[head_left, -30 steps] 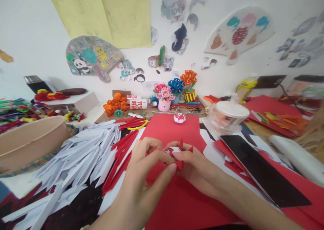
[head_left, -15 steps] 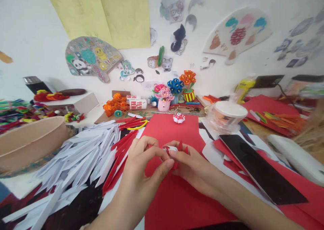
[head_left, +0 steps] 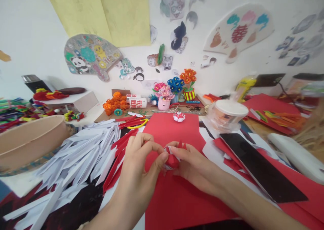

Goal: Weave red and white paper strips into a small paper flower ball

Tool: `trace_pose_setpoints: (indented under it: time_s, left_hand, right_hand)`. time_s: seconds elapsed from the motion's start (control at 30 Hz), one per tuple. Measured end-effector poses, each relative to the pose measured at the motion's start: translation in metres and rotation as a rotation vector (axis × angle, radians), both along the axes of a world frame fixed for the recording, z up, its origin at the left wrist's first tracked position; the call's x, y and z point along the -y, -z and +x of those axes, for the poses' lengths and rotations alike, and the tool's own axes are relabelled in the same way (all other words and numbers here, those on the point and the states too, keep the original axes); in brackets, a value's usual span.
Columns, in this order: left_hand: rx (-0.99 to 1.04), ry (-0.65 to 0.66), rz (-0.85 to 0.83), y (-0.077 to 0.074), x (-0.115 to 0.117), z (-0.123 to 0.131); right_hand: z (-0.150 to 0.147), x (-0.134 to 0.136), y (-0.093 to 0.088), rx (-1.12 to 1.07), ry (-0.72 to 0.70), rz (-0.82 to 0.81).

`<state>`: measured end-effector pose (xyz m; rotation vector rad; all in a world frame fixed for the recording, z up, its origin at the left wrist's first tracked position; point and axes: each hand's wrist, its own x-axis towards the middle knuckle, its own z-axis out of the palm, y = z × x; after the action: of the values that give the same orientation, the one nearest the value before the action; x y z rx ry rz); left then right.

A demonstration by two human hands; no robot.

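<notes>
A small red and white folded-paper ball [head_left: 172,161] is between my two hands, above a red paper sheet [head_left: 187,203]. My left hand [head_left: 141,159] pinches its left side with thumb and forefinger. On the other side my right hand [head_left: 192,166] is closed around it, thumb on top, with red paper points sticking up behind. Part of the ball is hidden by the fingers. A second red and white paper ball [head_left: 179,116] rests at the far end of the sheet.
Left of my hands lie many white folded paper strips [head_left: 83,152] and some red strips [head_left: 121,155]. A pale round basket [head_left: 32,139] stands farther left. To the right are a dark tablet [head_left: 260,166] and a lidded tub [head_left: 229,112]. Flower crafts [head_left: 164,95] stand at the back.
The paper ball has turned between my hands, so more of its red side shows. My left hand has shifted slightly left and its pinch has moved up onto the ball's edge.
</notes>
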<state>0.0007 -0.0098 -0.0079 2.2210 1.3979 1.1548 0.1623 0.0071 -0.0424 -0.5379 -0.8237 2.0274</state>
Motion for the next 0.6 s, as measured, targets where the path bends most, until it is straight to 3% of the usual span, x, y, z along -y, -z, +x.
trace_pose_setpoints:
  time_s: [0.6]
  left_hand:
    - [0.017, -0.018, -0.002, 0.0004, -0.0016, -0.0008]
  right_hand:
    - [-0.0012, 0.0009, 0.0015, -0.018, -0.023, -0.032]
